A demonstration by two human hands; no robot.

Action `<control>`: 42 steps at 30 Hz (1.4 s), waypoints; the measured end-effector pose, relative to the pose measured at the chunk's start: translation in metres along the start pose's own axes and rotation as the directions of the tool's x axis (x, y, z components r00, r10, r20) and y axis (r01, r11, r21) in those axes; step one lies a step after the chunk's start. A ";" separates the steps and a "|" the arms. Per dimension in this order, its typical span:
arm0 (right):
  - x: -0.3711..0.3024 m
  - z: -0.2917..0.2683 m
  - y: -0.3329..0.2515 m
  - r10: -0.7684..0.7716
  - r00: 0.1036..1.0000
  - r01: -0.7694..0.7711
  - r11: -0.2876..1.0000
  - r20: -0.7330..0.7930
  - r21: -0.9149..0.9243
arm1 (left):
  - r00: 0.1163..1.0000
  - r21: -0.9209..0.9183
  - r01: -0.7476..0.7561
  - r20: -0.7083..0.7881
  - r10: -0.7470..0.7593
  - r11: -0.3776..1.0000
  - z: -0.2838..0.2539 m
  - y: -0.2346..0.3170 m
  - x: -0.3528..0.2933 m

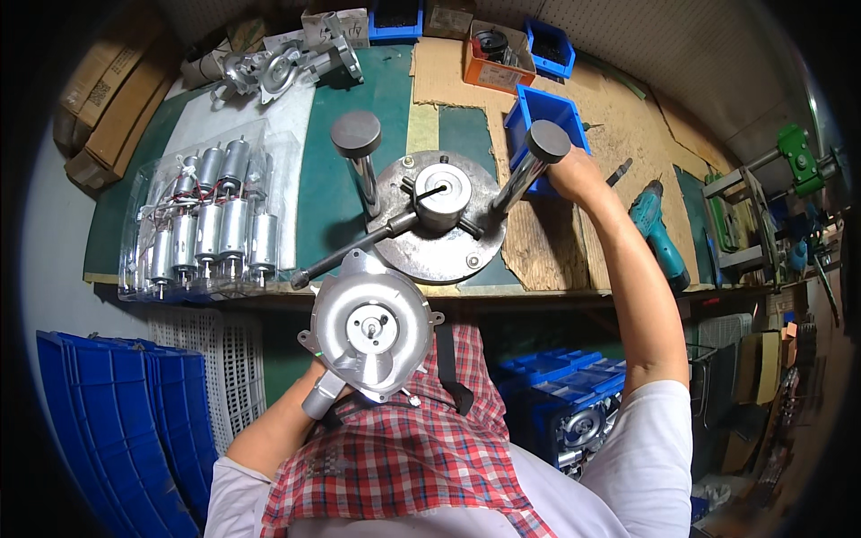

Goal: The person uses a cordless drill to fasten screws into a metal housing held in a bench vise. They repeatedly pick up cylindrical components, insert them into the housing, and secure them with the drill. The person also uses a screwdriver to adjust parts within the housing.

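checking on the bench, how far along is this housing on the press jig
Done: the round metal housing, with a shaft at its centre, is picked up in the left hand. In hand: the right hand reaches beside the blue bin, past the jig's handle. Left: the round press fixture holds no housing, and the tray of motors remains full.

Pretty clearly a small assembly workshop: there's a workbench [359, 179] with a green mat and scrap cardboard on top, a round steel press jig [437, 224] with two upright posts bolted in the middle, and a clear tray of small electric motors [204, 224] off to the left. Blue parts bins [547, 112] sit along a pegboard wall [628, 36], a teal cordless drill [659, 229] lies on the bench, and more blue crates [117, 421] are stacked underneath.
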State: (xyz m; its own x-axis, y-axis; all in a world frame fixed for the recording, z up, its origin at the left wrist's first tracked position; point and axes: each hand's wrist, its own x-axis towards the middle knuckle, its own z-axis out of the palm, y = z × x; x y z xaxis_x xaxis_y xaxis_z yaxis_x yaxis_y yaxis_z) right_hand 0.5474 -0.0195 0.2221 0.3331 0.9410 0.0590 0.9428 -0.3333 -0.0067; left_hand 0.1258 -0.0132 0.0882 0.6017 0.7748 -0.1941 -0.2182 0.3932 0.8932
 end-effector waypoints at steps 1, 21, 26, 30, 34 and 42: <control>-0.002 0.003 0.001 -0.005 1.000 0.005 1.000 -0.018 -0.018 | 1.000 0.000 -0.003 0.001 0.003 1.000 0.000 0.001 0.000; -0.133 0.022 -0.040 0.141 0.954 0.002 0.882 -0.266 0.472 | 1.000 0.025 0.000 0.014 0.000 1.000 0.002 0.001 -0.005; -0.167 0.050 -0.004 0.332 0.832 -0.015 0.814 -0.444 0.581 | 0.999 0.032 -0.003 0.033 0.002 0.999 0.003 0.004 -0.004; -0.176 0.049 -0.015 0.330 0.827 -0.027 0.832 -0.455 0.554 | 0.999 0.048 -0.011 0.042 0.009 0.999 0.005 0.005 -0.003; -0.166 0.040 -0.030 0.293 0.848 -0.060 0.880 -0.441 0.471 | 0.999 0.069 -0.023 0.046 0.020 0.997 0.008 0.002 -0.004; -0.153 0.038 -0.040 0.307 0.888 -0.215 0.935 -0.343 0.281 | 0.993 0.167 -0.108 0.068 0.098 0.980 0.020 0.003 -0.002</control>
State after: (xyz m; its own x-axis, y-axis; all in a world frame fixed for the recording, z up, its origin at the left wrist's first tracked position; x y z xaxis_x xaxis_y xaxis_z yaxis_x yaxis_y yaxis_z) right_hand 0.4596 -0.1481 0.1751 0.5810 0.7129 0.3928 0.8137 -0.4979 -0.3000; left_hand 0.1396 -0.0240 0.0993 0.6281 0.7742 -0.0777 -0.1508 0.2190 0.9640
